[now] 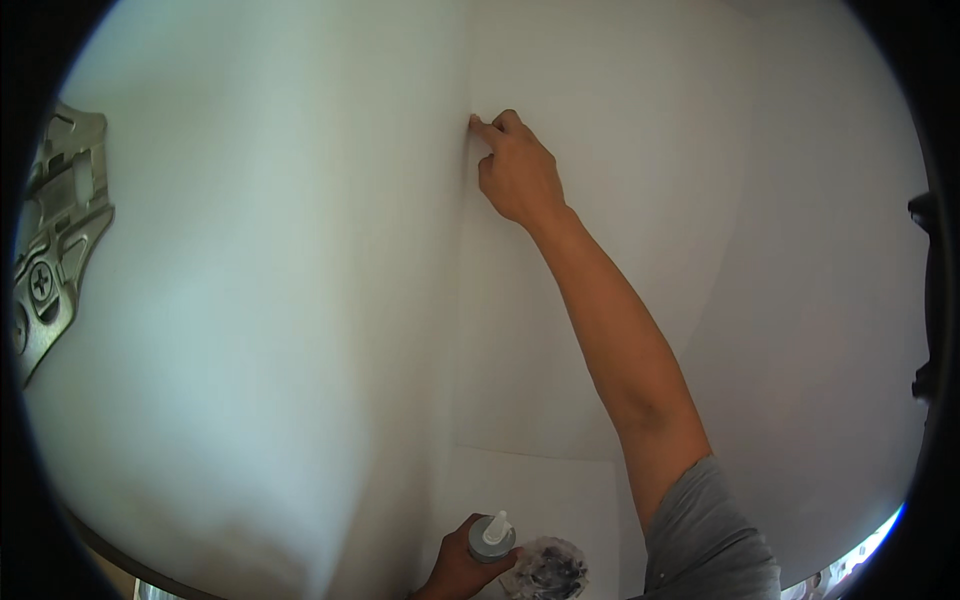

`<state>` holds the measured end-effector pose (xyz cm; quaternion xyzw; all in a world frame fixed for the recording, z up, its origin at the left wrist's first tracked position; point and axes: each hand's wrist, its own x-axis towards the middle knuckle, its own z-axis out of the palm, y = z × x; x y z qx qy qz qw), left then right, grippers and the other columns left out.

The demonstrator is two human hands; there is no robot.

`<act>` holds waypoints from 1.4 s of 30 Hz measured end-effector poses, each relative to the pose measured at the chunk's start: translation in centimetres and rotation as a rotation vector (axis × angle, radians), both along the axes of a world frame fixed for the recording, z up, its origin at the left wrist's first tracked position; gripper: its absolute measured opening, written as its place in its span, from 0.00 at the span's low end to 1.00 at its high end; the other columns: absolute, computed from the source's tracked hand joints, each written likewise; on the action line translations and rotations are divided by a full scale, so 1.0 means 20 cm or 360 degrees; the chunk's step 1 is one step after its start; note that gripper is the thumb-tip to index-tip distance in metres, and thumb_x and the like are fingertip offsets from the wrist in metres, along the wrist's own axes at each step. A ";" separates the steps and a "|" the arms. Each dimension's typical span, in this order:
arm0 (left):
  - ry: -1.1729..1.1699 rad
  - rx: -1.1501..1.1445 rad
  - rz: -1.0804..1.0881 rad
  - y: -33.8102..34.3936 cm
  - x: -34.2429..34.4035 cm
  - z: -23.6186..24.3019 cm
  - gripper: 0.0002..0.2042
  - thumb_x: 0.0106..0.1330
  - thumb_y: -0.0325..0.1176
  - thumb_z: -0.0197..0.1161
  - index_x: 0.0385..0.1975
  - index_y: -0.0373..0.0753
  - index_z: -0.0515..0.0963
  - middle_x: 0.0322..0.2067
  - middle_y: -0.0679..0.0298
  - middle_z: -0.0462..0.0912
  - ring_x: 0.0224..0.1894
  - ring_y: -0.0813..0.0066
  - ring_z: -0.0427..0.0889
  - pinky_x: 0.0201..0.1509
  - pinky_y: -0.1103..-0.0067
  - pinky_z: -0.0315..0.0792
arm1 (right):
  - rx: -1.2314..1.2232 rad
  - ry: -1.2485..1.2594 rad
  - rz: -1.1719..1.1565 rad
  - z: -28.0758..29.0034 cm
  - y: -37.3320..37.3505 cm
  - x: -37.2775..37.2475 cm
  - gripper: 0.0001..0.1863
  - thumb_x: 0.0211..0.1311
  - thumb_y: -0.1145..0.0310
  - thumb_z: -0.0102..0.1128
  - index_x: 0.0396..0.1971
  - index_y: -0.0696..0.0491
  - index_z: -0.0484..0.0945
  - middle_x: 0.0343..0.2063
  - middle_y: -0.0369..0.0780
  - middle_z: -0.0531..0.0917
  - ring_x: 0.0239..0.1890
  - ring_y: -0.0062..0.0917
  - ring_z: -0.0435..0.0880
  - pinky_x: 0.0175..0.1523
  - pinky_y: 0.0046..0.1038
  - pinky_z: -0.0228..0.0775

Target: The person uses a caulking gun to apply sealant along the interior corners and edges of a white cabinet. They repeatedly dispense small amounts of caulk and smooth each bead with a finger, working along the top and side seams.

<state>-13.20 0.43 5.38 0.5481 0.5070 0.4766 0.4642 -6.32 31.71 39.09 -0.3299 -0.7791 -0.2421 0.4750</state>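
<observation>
Looks like the inside of a white cabinet: smooth pale panels meet at a vertical inner corner, metal hinge hardware with cross-head screw at the left edge. Home or workshop: can't tell.

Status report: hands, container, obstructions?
Left hand holding grey container, white nozzle attached. Right hand: fingertip at corner seam. Clear plastic beside container; nothing visibly blocking right hand.
</observation>
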 end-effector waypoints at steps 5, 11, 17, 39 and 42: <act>0.0019 -0.0007 0.0013 -0.01 0.00 0.00 0.19 0.57 0.36 0.83 0.40 0.38 0.78 0.36 0.64 0.87 0.41 0.77 0.87 0.50 0.75 0.81 | 0.0039 -0.0065 -0.0004 -0.03 0.01 0.00 0.29 0.61 0.81 0.56 0.64 0.52 0.79 0.49 0.40 0.78 0.51 0.33 0.80 0.50 0.36 0.82; 0.0022 -0.0002 -0.0012 -0.01 -0.01 -0.01 0.20 0.57 0.37 0.83 0.40 0.38 0.78 0.36 0.64 0.88 0.41 0.76 0.88 0.51 0.75 0.82 | 0.0031 -0.0106 -0.0021 -0.12 -0.01 0.00 0.28 0.60 0.82 0.57 0.63 0.51 0.80 0.49 0.39 0.79 0.50 0.33 0.80 0.50 0.36 0.82; 0.0021 -0.0002 0.0005 -0.01 -0.01 -0.02 0.20 0.57 0.37 0.83 0.41 0.38 0.79 0.36 0.63 0.89 0.41 0.76 0.88 0.51 0.74 0.82 | 0.0072 -0.0157 -0.0018 -0.25 0.02 0.00 0.29 0.60 0.83 0.57 0.62 0.51 0.81 0.47 0.38 0.79 0.47 0.32 0.79 0.49 0.36 0.77; 0.0025 -0.0016 0.0010 -0.15 -0.04 0.12 0.19 0.57 0.36 0.82 0.39 0.38 0.78 0.36 0.65 0.87 0.40 0.77 0.86 0.50 0.75 0.80 | 0.0014 -0.0097 -0.0061 0.30 -0.16 0.08 0.38 0.59 0.80 0.54 0.72 0.45 0.71 0.52 0.43 0.77 0.43 0.38 0.84 0.47 0.38 0.82; 0.0017 -0.0100 -0.0003 -0.15 0.04 0.00 0.23 0.59 0.35 0.81 0.48 0.34 0.75 0.42 0.61 0.86 0.45 0.73 0.85 0.54 0.74 0.79 | -0.0081 -0.0190 -0.0251 0.23 -0.12 0.10 0.41 0.59 0.79 0.54 0.77 0.43 0.64 0.53 0.45 0.76 0.39 0.38 0.84 0.44 0.38 0.82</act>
